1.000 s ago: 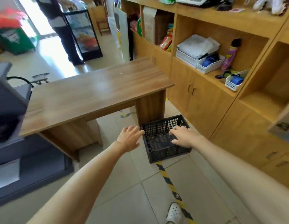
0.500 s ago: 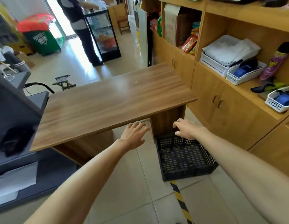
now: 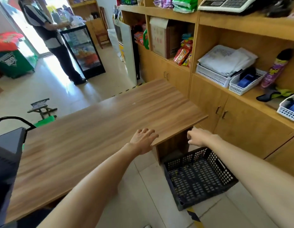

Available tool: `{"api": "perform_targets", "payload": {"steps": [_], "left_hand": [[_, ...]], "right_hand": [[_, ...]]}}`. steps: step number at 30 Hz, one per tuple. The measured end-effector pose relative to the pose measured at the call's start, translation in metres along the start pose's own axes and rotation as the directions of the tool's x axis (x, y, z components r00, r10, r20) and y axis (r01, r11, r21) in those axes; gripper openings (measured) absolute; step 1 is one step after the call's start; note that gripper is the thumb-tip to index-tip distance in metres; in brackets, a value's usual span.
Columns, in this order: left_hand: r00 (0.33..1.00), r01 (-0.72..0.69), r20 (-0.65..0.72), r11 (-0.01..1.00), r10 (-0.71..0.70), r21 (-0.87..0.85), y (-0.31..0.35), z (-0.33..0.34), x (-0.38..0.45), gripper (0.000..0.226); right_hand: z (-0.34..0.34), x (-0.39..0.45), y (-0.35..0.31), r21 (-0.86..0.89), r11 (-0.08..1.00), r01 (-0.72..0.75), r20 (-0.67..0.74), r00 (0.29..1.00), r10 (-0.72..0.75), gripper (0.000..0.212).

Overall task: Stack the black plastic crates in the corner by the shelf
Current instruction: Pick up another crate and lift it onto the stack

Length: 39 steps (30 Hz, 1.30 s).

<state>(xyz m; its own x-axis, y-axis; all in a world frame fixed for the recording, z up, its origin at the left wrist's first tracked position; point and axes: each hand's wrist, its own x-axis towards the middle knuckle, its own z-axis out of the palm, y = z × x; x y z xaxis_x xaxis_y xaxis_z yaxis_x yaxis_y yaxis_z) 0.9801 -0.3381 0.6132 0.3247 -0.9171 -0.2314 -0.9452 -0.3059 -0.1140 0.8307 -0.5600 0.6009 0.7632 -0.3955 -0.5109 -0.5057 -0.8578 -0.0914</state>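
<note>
A black perforated plastic crate [image 3: 197, 178] sits on the tiled floor, pushed against the desk's side panel and close to the wooden shelf unit [image 3: 241, 112]. It holds nothing. My left hand [image 3: 143, 139] hovers open at the desk's near right corner, fingers spread, apart from the crate. My right hand [image 3: 198, 136] is raised above the crate's far rim, fingers loosely curled, holding nothing.
A wooden desk [image 3: 93, 129] fills the middle. A dark machine [image 3: 6, 158] stands at the left. White baskets [image 3: 246, 81] sit on the shelf. A person [image 3: 50, 38] stands by a glass display fridge [image 3: 82, 50]. A small folding stool [image 3: 41, 108] stands beyond the desk.
Both hands have lifted off and away from the crate, which stays on the floor. My view has risen and swung up toward the desk top and shelves.
</note>
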Motion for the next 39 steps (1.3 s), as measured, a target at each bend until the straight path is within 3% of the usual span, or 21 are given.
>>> {"api": "perform_targets", "payload": {"steps": [5,10,19,22,27,32,39], "left_hand": [[0.998,-0.018,0.063,0.996,0.023,-0.083,-0.06,0.016,0.031,0.059],[0.992,-0.057,0.096,0.978,0.077,-0.2,-0.072,0.028,0.072,0.057],[0.885,-0.457,0.062,0.886,0.461,-0.072,0.058,0.004,0.19,0.05],[0.838,-0.526,0.162,0.85,0.521,-0.014,0.083,0.007,0.216,0.046],[0.789,-0.595,0.237,0.801,0.567,0.065,0.119,0.018,0.269,0.046],[0.79,-0.563,0.257,0.825,0.556,-0.055,0.155,0.043,0.298,0.049],[0.786,-0.489,0.35,0.859,0.509,-0.152,0.17,0.102,0.332,0.063]], "right_hand": [[-0.002,0.035,-0.04,0.064,0.985,-0.163,-0.076,0.983,0.167,0.032],[0.018,0.042,-0.039,0.111,0.971,-0.211,0.03,0.978,0.208,0.025],[0.047,0.028,0.086,0.207,0.812,-0.546,0.099,0.837,0.538,0.024],[0.066,0.029,0.111,0.273,0.766,-0.582,0.152,0.812,0.563,0.017],[0.078,0.027,0.163,0.38,0.641,-0.667,0.21,0.737,0.642,0.028],[0.105,0.03,0.194,0.392,0.58,-0.714,0.217,0.685,0.695,0.034],[0.182,0.038,0.188,0.474,0.484,-0.735,0.355,0.663,0.659,0.032]]}}
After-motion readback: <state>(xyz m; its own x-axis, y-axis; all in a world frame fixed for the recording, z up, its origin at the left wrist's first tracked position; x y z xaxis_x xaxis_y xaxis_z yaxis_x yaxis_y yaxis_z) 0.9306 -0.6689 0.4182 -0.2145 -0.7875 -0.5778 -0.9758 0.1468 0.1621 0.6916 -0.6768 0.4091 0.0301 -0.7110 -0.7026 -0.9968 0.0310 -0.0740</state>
